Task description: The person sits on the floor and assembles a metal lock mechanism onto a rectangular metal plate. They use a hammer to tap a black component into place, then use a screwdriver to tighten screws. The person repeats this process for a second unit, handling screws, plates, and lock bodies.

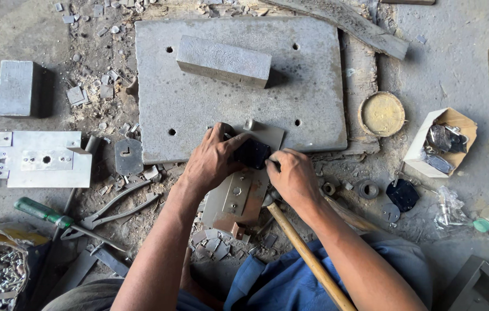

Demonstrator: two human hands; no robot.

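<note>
Closest to us, our left hand (212,161) and right hand (291,175) pinch a small black block (251,153) on a tilted grey metal plate (243,193); it could slip off.

Both hands, left hand (212,158) and right hand (293,175), grip a small black part (251,153) on a metal jig (243,190) at the stone slab's (210,98) near edge.
</note>
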